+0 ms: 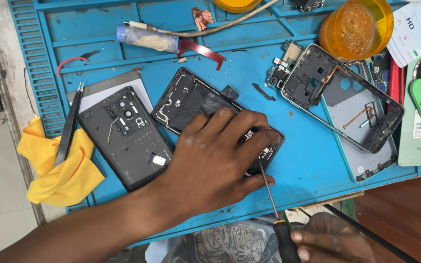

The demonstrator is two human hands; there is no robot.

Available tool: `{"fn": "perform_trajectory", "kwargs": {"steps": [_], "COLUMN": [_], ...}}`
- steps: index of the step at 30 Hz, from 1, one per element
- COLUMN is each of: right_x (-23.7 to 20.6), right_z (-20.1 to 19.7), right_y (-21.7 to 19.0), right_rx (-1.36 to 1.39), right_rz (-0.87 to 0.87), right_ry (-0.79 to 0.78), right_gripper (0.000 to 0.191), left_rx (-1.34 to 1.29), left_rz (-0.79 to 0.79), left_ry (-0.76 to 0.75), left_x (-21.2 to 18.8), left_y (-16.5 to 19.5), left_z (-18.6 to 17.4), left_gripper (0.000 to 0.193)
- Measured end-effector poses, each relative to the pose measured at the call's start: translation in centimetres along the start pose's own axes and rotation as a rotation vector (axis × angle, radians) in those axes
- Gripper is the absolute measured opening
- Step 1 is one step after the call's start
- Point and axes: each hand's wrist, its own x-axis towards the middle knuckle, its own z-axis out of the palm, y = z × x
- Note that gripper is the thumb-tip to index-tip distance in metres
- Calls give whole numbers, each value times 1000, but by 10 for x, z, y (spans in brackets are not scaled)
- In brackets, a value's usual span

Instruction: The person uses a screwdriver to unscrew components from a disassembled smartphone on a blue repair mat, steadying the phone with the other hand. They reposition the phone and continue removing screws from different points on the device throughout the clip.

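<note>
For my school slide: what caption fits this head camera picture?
Left hand steadies an opened phone while right hand works a screwdriver.

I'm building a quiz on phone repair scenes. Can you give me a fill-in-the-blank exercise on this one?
1. The left hand presses on the opened ____ phone.
2. The right hand holds a ____ by its handle.
3. The tweezers lie partly on a ____ cloth.
4. Everything rests on a ____ work mat.

Missing words: black; screwdriver; yellow; blue
</note>
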Motion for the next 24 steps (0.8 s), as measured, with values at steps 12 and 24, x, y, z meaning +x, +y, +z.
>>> {"fn": "perform_trajectory", "kwargs": {"steps": [12, 24], "right_x": [-78, 0], "right_z": [19, -9], "right_y": [23, -3], "right_rx": [-194, -57], "right_rz": [446, -141], "right_ry": [293, 138], "right_gripper": [17, 20], "left_rx": [6, 16], "left_rz": [1, 2], "left_ry": [-4, -7], "left_x": [-1, -1], "left_y": [1, 0], "left_z": [-1, -1], "left_gripper": [60, 57]}}
